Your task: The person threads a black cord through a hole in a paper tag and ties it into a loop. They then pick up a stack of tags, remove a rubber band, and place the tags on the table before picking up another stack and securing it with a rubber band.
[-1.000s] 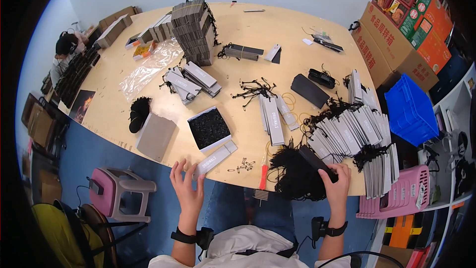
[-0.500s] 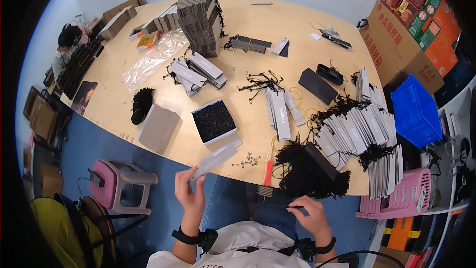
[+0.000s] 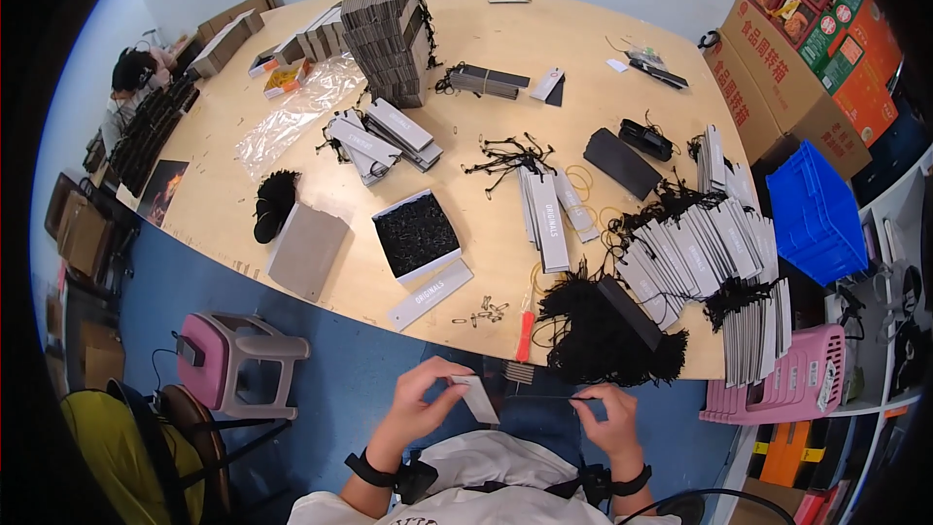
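Over my lap, my left hand (image 3: 424, 401) pinches a pale grey hang tag (image 3: 477, 401) by its upper end; the tag tilts down to the right. My right hand (image 3: 608, 418) is closed in a pinch on a thin black cord (image 3: 544, 397), which stretches left toward the tag. Whether the cord runs through the tag is too small to tell. At the table's near edge lies another grey tag (image 3: 431, 297), touching a white box (image 3: 418, 236) full of small black pieces. A heap of black cords (image 3: 593, 345) lies near my right hand.
Small metal safety pins (image 3: 482, 312) and a red-handled tool (image 3: 526, 335) lie along the near edge. Fanned corded tags (image 3: 695, 258) cover the right side. Behind stands a tall tag stack (image 3: 381, 39). A blue crate (image 3: 816, 214) is at right; another person (image 3: 136, 78) sits far left.
My left hand has drawn one tag off the table edge and brought it right and closer to my body. The other tag stays on the table. My right hand has barely moved.
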The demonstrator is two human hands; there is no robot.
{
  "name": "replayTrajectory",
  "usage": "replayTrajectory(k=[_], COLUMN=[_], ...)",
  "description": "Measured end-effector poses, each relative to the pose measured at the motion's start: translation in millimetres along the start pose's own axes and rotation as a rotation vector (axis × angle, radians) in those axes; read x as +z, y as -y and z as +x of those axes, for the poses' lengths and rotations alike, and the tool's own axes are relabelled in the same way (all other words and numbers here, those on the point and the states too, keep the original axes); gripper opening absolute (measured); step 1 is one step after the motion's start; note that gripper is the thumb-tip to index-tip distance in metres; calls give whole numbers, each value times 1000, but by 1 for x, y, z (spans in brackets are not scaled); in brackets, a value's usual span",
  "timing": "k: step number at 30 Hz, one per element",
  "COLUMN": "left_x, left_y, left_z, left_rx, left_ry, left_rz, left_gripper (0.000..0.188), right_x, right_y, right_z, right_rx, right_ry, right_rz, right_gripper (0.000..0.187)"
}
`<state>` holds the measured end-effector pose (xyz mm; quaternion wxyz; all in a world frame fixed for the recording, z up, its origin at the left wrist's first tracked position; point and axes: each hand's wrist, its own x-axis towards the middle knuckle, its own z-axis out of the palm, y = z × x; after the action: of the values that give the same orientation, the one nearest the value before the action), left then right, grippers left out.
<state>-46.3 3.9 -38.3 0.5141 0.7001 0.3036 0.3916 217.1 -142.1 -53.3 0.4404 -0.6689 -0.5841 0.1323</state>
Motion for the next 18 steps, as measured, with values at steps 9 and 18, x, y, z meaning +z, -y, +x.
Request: replayTrajectory(k=[9,18], left_x=[27,42], left_y=[3,5], left_z=[-3,-2], left_rx=[-148,-201], left_ry=[315,310], left_rz=[-16,55], left_gripper=[20,17], right_x=[4,7], right_y=[-7,-2], right_z=[-3,2], right_rx=[-22,-106], right_ry=[-37,37], right_rz=[-118,-250], right_gripper=[18,15])
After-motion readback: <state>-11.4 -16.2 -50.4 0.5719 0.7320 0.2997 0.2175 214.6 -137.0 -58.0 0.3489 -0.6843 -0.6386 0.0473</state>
